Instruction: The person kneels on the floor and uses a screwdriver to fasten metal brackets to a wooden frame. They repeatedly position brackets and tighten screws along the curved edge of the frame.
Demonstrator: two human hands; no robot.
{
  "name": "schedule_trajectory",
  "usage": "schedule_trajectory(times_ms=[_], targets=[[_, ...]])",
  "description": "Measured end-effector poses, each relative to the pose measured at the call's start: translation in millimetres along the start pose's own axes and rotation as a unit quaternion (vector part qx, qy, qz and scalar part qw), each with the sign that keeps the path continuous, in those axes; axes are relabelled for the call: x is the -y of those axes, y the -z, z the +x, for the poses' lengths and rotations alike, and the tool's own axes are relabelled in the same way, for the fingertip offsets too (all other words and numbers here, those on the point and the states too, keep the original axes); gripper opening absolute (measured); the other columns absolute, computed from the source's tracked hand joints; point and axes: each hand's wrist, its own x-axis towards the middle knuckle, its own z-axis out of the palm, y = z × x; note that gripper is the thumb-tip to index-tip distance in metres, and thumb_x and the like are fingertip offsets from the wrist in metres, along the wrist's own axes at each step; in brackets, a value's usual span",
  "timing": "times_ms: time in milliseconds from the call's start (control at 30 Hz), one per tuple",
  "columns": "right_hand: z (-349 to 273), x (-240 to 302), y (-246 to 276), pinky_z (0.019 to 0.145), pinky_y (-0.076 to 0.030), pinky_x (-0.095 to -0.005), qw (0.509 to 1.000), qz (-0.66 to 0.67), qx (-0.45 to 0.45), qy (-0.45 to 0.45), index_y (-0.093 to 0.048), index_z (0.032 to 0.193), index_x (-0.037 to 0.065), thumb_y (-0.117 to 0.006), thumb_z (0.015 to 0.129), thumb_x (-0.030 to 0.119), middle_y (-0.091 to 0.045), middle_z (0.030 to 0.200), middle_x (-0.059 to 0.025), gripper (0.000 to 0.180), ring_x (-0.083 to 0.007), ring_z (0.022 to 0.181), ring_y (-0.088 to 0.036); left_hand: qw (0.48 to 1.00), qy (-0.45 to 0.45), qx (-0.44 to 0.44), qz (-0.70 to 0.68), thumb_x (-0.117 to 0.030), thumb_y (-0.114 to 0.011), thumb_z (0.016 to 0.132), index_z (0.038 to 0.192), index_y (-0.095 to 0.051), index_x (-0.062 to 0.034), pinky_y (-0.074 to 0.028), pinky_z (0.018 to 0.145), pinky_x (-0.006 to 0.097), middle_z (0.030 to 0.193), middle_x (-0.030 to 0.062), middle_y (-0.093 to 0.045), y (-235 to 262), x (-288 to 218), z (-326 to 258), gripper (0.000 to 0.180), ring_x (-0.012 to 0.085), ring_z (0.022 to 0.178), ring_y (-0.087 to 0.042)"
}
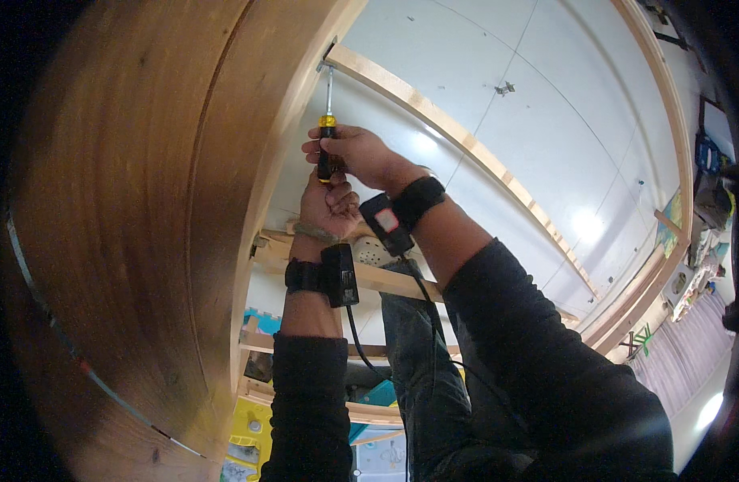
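Observation:
A screwdriver [327, 122] with a black and yellow handle points away from me. Its metal shaft reaches a small metal bracket [325, 63], where a wooden slat [417, 104] meets a wooden side rail [293, 112]. My right hand [363, 154] has its thumb and fingers closed on the handle. Just below it, my left hand [331, 207] is curled at the handle's near end, its fingers partly hiding each other. The screw under the tip is too small to make out.
A broad brown wooden panel [128, 225] fills the left side. More wooden slats [377, 277] cross near my legs, and a curved rail [682, 161] bounds the right. Cables [357, 341] hang from the devices on my wrists. A small metal piece [505, 88] lies on the pale floor.

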Motion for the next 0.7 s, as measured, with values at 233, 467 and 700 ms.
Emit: schedule_trajectory(times_ms=[233, 467, 700], targets=[[1.6, 11.2, 4.8, 0.062, -0.05, -0.0326, 0.945, -0.317, -0.084, 0.027, -0.061, 0.083, -0.002, -0.073, 0.073, 0.034, -0.064, 0.077, -0.013, 0.039, -0.018, 0.069, -0.062, 0.847, -0.335, -0.289, 0.295, -0.037, -0.043, 0.093, 0.089, -0.052, -0.0036, -0.04, 0.053, 0.028, 0.066, 0.0067, -0.053, -17.4, 42.9, 7.3, 0.035, 0.0153, 0.056, -0.049], [6.1, 23.7, -30.7, 0.068, -0.051, -0.0374, 0.924, -0.357, -0.132, 0.03, -0.062, 0.085, -0.002, -0.075, 0.064, 0.047, -0.065, 0.08, -0.018, 0.055, -0.0317, 0.073, -0.064, 0.604, -0.415, -0.371, 0.571, -0.026, -0.052, 0.09, 0.115, -0.036, 0.0026, -0.05, 0.07, 0.041, 0.1, 0.0199, -0.058, -17.0, 21.5, 4.4, 0.041, 0.0307, 0.084, -0.062], [-3.1, 22.8, -25.7, 0.066, -0.049, -0.0407, 0.884, -0.426, -0.189, 0.039, -0.058, 0.086, -0.001, -0.072, 0.068, 0.047, -0.063, 0.079, -0.0198, 0.054, -0.0338, 0.072, -0.062, 0.458, -0.358, -0.389, 0.714, -0.038, -0.047, 0.091, 0.107, -0.042, -0.0031, -0.051, 0.068, 0.045, 0.092, 0.0175, -0.063, -18.4, 30.5, -9.7, 0.038, 0.0374, 0.088, -0.062]])
